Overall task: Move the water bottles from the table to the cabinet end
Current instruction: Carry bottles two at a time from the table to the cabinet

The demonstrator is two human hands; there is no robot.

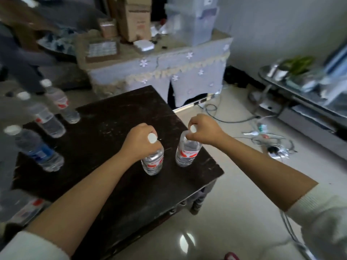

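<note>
Two clear water bottles with red labels stand upright near the right front corner of the dark wooden table (105,128). My left hand (140,141) grips the neck of the left bottle (153,162), its white cap showing between my fingers. My right hand (202,128) pinches the capped top of the right bottle (187,152). Three more bottles stand along the table's left side: a red-labelled bottle (60,102), a second red-labelled bottle (45,117) and a blue-labelled bottle (37,149). Another bottle (26,209) lies blurred at the lower left.
A cabinet draped in a lace-trimmed cloth (159,72) stands behind the table, with cardboard boxes (135,19) and a plastic container (193,21) on top. Cables and a power strip (272,141) lie on the tiled floor to the right. A low glass TV stand (304,94) runs along the right wall.
</note>
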